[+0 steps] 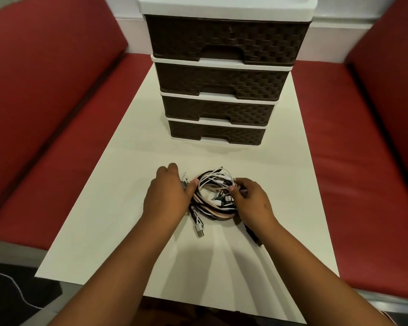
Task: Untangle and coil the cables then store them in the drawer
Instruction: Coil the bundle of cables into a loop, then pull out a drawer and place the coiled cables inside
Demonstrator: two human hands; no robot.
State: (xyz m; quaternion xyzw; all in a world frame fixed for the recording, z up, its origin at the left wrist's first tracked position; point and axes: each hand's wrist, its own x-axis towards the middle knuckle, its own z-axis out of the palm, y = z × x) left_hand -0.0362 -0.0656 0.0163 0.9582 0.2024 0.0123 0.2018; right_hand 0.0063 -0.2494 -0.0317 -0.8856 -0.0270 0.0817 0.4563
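Red cushioned benches [45, 118] flank a white table [118, 208] on both sides, where a person's two hands work at one tangled bundle of cables [213, 196] lying near the table's middle. The left hand [167, 194] curls against the bundle's left edge, thumb pressed to the wires, apparently steadying the knot so that it does not slide. The right hand [250, 198] pinches a strand on the bundle's right side between thumb and fingertips, likely to work one cable loose. White, black and beige cords are wound together; their exact number cannot be told, though several plugs stick out. Behind the bundle stands one drawer unit [222, 74] with four brown woven-pattern drawers, all closed, so nothing is stored yet and the untangling looks barely begun.
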